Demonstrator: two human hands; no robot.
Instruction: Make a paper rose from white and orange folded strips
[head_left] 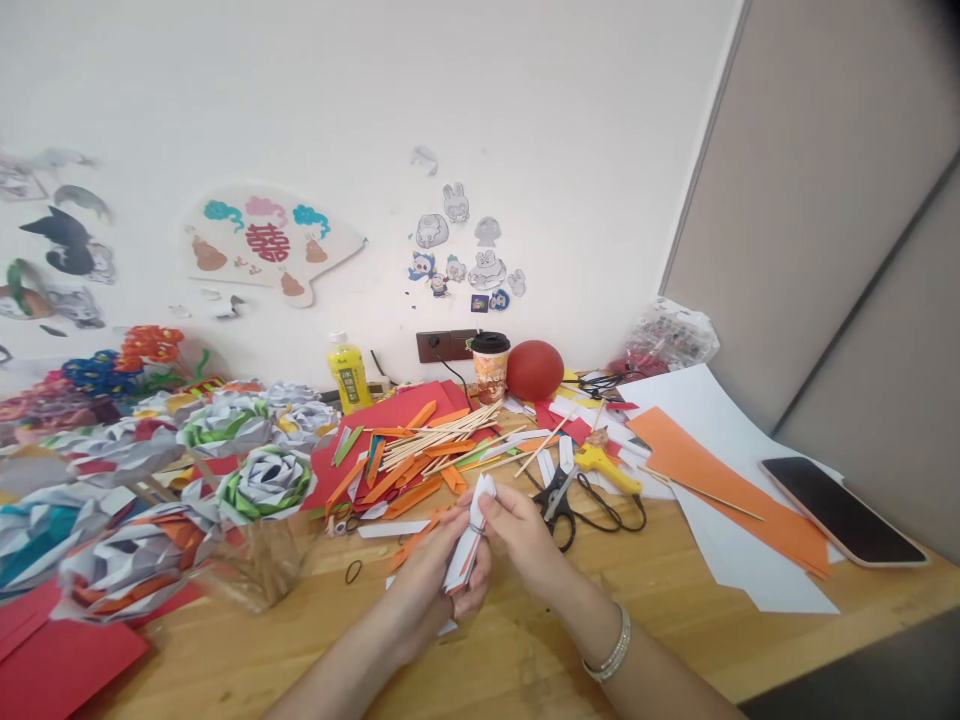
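Observation:
A bundle of folded white and orange paper strips (466, 555) sits between my hands above the table's front part, with a dark band around its middle. My left hand (431, 580) is closed around the lower part from the left and below. At the band, the thumb and fingers of my right hand (525, 530) pinch the bundle from the right. Black-handled scissors (559, 500) lie just beyond my right hand. Folded orange paper strips (412, 498) and a pile of wooden sticks (431, 440) lie behind the bundle. A small dark rubber band (353, 571) rests left of my left hand.
Paper flowers (266, 482) fill the left side, some in a clear container (255, 565). At the back stand a yellow bottle (349, 372), a lidded cup (490, 370) and a red balloon (535, 370). Rightward lie a yellow glue gun (607, 467), orange paper (720, 485) and a phone (844, 510).

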